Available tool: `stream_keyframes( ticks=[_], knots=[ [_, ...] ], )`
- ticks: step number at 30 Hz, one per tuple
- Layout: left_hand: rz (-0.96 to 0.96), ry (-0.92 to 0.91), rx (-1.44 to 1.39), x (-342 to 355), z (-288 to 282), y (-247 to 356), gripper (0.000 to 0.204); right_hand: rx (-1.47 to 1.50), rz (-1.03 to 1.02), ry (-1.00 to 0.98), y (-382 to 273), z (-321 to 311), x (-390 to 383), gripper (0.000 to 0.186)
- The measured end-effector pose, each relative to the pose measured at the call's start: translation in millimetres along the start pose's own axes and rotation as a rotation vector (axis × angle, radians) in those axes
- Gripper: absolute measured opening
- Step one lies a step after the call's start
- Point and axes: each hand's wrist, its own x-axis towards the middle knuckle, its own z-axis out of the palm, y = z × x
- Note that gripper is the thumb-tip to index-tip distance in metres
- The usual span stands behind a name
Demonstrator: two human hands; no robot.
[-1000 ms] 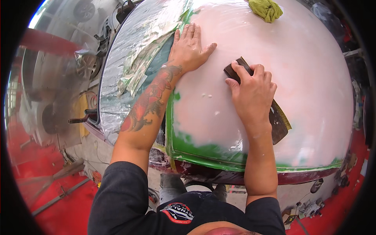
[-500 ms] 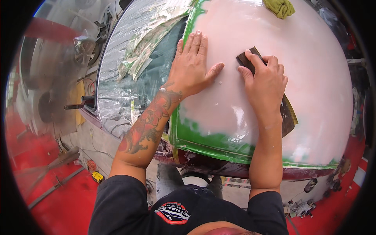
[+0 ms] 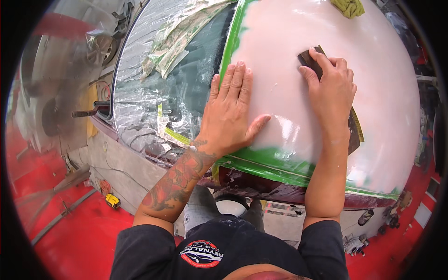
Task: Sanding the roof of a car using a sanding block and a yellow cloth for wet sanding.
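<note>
My left hand (image 3: 228,109) lies flat, fingers stretched and thumb out to the side. It rests on the near left part of a pale pinkish-white car roof panel (image 3: 275,60), by its green-painted border (image 3: 233,32). My right hand (image 3: 330,91) is wrapped round a long dark sanding block (image 3: 356,133) with a yellowish edge, which lies against the panel. My wrist and forearm cover the block's middle. White specks and a wet-looking shine show on the panel.
A crumpled yellow-green cloth (image 3: 347,7) lies on the far part of the panel. To the left, clear plastic film (image 3: 135,112) and loose masking sheet (image 3: 179,35) cover the dark glass. A side mirror (image 3: 95,109) juts out. A yellow tool (image 3: 112,200) sits on the red floor (image 3: 93,238).
My left hand has slid nearer to me along the panel, staying flat. My right hand and the sanding block have shifted slightly away from me. The whole view has shifted a little.
</note>
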Motion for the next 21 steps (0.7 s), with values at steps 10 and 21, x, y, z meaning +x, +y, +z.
stream_keyframes(
  ticks=[10,21],
  knots=[
    [-0.041,-0.109,-0.103,-62.9,-4.8,16.1,0.097,-0.053,-0.027,0.027,1.1,4.1,-1.2,0.038],
    [-0.033,-0.16,-0.124,-112.3,-11.9,20.5,0.094,-0.092,-0.034,0.034,6.8,4.0,-1.0,0.046]
  ],
)
